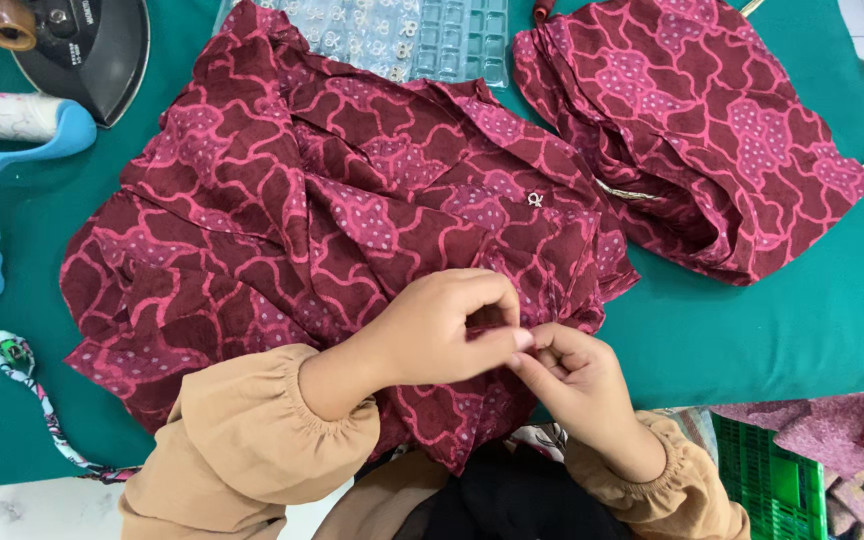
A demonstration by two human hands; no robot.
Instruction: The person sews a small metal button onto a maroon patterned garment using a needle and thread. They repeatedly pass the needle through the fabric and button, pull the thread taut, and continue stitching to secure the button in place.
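Pinching a fold of the maroon patterned garment (352, 220) at its near edge, left hand (432, 330) and right hand (577, 385) each in a closed grip, fingertips touching | garment spread on the green desk (812, 320) (crumpled) | second matching garment (692, 120) far right | iron (77, 45) and lint roller (2, 165) far left.

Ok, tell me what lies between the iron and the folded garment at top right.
In the head view, between the iron and the folded garment lie clear plastic trays and the spread garment's collar.
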